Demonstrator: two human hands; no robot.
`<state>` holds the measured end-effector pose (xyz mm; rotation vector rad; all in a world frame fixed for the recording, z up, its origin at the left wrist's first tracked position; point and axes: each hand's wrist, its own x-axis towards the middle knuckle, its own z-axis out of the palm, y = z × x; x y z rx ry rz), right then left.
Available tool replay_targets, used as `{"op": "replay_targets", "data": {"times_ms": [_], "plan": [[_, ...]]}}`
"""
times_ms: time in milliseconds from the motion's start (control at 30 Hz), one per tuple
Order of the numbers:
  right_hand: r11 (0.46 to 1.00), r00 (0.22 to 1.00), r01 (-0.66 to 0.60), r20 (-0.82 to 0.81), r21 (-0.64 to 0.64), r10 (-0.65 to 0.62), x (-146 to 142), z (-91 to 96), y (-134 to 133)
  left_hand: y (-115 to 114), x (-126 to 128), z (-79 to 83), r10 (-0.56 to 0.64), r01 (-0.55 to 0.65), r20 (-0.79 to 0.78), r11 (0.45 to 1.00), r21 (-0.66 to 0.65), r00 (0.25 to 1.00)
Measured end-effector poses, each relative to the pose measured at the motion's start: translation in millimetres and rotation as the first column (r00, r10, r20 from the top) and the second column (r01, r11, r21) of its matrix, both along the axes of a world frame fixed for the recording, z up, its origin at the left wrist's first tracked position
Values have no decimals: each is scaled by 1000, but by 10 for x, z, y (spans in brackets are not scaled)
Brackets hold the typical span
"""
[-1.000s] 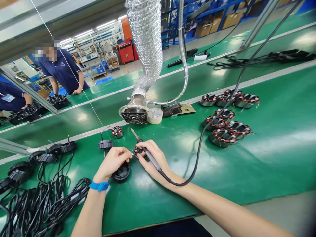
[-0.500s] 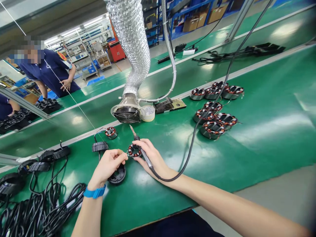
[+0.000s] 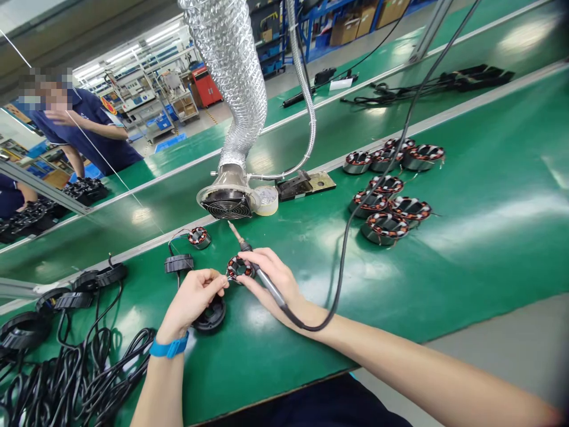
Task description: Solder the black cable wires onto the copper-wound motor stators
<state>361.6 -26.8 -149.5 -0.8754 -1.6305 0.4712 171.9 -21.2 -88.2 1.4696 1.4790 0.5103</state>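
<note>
Green workbench, stator partly behind right hand

Live count on my feed: ten wound stators, eight bunched on the green bench mat, one out by itself, one between the hands. I've got two hands here, left hand and right hand, one soldering iron, one fume extractor, one tape roll, and two co-workers across the way.
</note>
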Motion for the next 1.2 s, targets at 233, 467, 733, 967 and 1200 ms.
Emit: {"op": "replay_targets", "data": {"times_ms": [233,467,733,967,1200], "plan": [[986,989,77,-140,145,-57,141,254,-150,2,3,7,9,-9,11,1000,-2,1000],[981,994,-7,-101,196,28,104,210,-176,5,-1,6,19,-19,22,1000,-6,1000],[987,996,-1,-93,159,16,81,211,-178,6,-14,-9,26,-26,11,1000,-11,1000],[989,994,23,-106,145,-7,69,244,-189,6,-2,-4,34,-34,24,999,2,999],[990,987,68,-150,126,-49,103,258,-189,-4,3,14,37,-37,32,999,0,999]]}}
